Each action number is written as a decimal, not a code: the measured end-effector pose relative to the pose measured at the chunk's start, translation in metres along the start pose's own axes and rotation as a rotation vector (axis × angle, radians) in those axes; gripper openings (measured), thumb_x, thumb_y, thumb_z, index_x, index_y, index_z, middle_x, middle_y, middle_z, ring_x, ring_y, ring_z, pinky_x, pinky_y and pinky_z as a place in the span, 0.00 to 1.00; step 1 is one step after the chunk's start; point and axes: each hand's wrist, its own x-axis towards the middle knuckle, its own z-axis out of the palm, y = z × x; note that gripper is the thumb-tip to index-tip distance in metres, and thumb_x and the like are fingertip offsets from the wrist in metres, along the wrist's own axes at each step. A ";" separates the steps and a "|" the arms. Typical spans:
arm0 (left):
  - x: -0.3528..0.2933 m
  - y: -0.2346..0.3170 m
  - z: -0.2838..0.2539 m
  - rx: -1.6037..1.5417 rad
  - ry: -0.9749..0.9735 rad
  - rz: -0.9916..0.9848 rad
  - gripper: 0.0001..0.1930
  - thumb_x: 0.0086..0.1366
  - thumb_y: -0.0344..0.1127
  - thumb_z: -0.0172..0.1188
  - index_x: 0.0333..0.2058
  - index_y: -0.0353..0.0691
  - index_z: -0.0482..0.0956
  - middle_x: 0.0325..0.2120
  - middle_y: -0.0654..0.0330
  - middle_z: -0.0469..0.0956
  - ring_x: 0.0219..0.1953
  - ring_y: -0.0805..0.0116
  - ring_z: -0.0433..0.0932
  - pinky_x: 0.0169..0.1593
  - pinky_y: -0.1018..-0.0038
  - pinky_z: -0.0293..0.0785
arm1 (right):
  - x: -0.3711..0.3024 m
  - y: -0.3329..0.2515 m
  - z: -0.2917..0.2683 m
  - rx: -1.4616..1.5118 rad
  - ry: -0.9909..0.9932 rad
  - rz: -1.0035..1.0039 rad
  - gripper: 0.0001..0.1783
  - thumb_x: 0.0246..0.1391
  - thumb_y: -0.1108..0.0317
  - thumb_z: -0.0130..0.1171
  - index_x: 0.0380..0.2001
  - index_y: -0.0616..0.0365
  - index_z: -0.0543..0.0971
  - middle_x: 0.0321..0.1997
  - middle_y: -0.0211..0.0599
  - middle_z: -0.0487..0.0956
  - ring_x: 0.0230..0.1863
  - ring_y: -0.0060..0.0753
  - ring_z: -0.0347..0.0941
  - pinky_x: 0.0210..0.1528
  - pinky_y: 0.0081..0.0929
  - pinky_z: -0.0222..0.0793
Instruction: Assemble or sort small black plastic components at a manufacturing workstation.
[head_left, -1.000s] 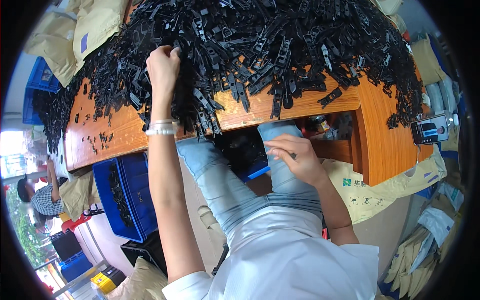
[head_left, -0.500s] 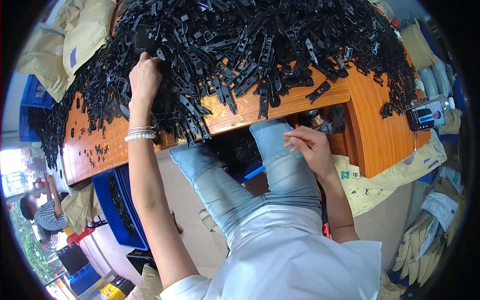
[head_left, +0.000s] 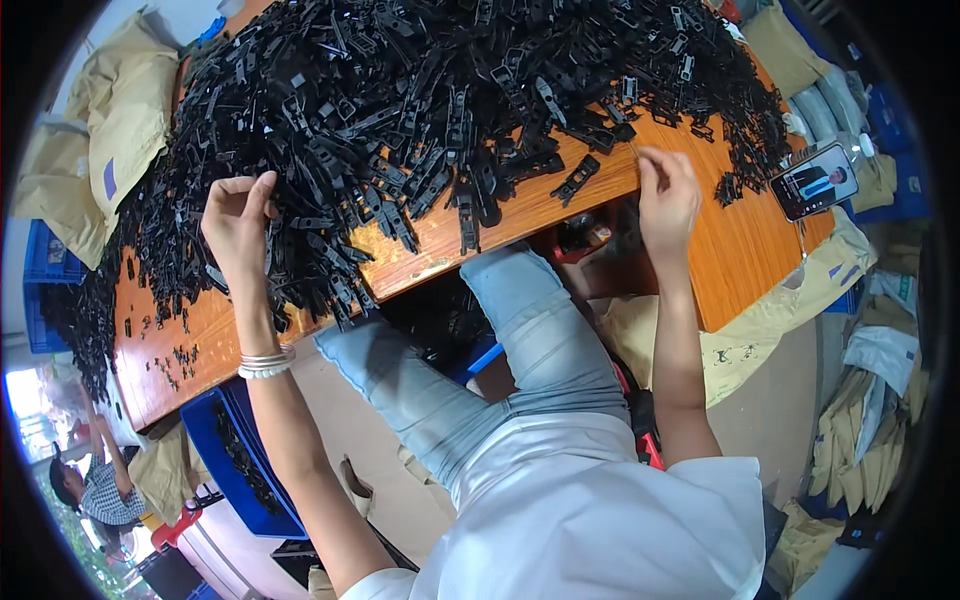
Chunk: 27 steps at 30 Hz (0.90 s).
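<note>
A wide heap of black plastic parts (head_left: 430, 110), many of them long and slotted, covers most of the wooden table (head_left: 745, 265). At the heap's near left side is my left hand (head_left: 236, 222), its thumb and fingers bent together over the parts. Whether anything sits between those fingertips is hidden. My right hand (head_left: 668, 205) is raised over the table's near edge, right of the heap. Its thumb and forefinger are pinched, and what they hold, if anything, is too small to make out. One loose black part (head_left: 576, 180) lies on the wood left of this hand.
Tiny black pieces (head_left: 180, 365) are scattered at the table's left end. A phone (head_left: 813, 182) with a lit screen stands at the right edge. Below the left edge is a blue bin (head_left: 225, 460) holding black parts. Tan sacks (head_left: 125, 130) lie at far left; another person (head_left: 100, 490) is beyond.
My left hand has drawn back from the heap, toward me and to the left. My right hand has risen from beside my thigh to above the table edge. The whole view has shifted a little.
</note>
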 end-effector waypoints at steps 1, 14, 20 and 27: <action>-0.006 0.007 0.009 -0.063 0.035 -0.040 0.10 0.53 0.28 0.62 0.30 0.34 0.69 0.22 0.65 0.72 0.19 0.81 0.69 0.22 0.86 0.63 | 0.010 0.004 -0.001 -0.075 0.035 -0.044 0.07 0.50 0.76 0.51 0.32 0.64 0.76 0.27 0.36 0.72 0.28 0.26 0.70 0.30 0.20 0.64; -0.074 0.025 0.050 -0.814 -0.517 -0.235 0.16 0.52 0.22 0.58 0.42 0.28 0.71 0.25 0.56 0.75 0.16 0.76 0.72 0.17 0.85 0.68 | 0.067 0.027 0.000 -0.540 -0.147 -0.273 0.05 0.44 0.75 0.54 0.27 0.61 0.78 0.33 0.39 0.73 0.36 0.40 0.69 0.40 0.32 0.63; -0.105 0.044 0.091 -1.038 -0.647 -0.538 0.19 0.61 0.36 0.51 0.45 0.25 0.68 0.26 0.49 0.74 0.13 0.76 0.66 0.13 0.86 0.62 | 0.035 -0.016 -0.031 -0.450 -0.191 -0.285 0.04 0.44 0.74 0.53 0.25 0.62 0.76 0.31 0.43 0.75 0.35 0.42 0.70 0.39 0.34 0.63; -0.120 0.055 0.115 -1.226 -0.820 -0.699 0.19 0.65 0.37 0.46 0.46 0.24 0.67 0.25 0.50 0.75 0.12 0.72 0.70 0.13 0.83 0.64 | -0.011 -0.087 -0.026 0.289 -0.486 -0.608 0.07 0.39 0.78 0.53 0.25 0.57 0.78 0.43 0.40 0.73 0.44 0.41 0.67 0.41 0.29 0.63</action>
